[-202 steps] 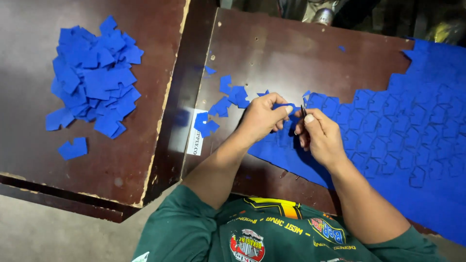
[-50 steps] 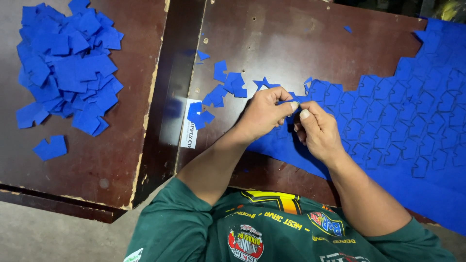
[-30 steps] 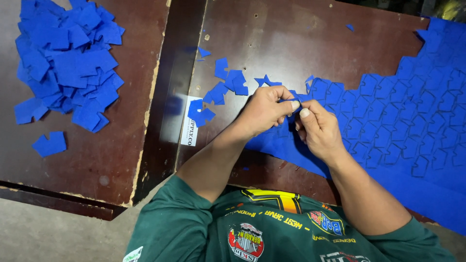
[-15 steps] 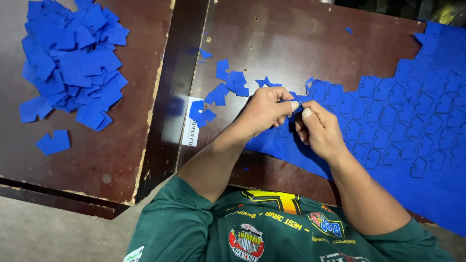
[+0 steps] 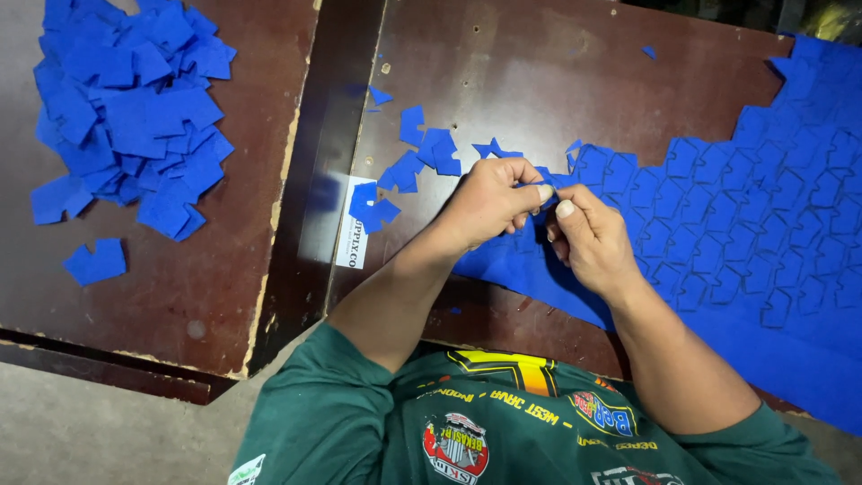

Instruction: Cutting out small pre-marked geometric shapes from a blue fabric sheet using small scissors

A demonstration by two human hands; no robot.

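The person's left hand (image 5: 489, 202) and right hand (image 5: 588, 238) were close together, right at the near left edge of a big blue sheet (image 5: 745, 242) that lay on the dark brown bench (image 5: 539, 81). The sheet was cut all over into little shapes that fit together like a puzzle. Both hands pinched one small blue piece (image 5: 546, 180) at that edge. The left grip was closed tight on it, thumb against fingers. The right grip was closed on it too, with the thumb pressed on top. The two hands were almost touching each other. Just left of the hands, a few loose blue pieces (image 5: 417, 162) lay scattered on the bench. A white label (image 5: 352, 238) was stuck near the left edge of the bench. Well apart from the hands, on a second brown bench (image 5: 180, 287) to the left, sat a big pile of cut blue pieces (image 5: 126, 108). One blue piece (image 5: 97, 260) lay alone just below that pile. The person wore a green shirt (image 5: 359, 422) with bright patches on it.
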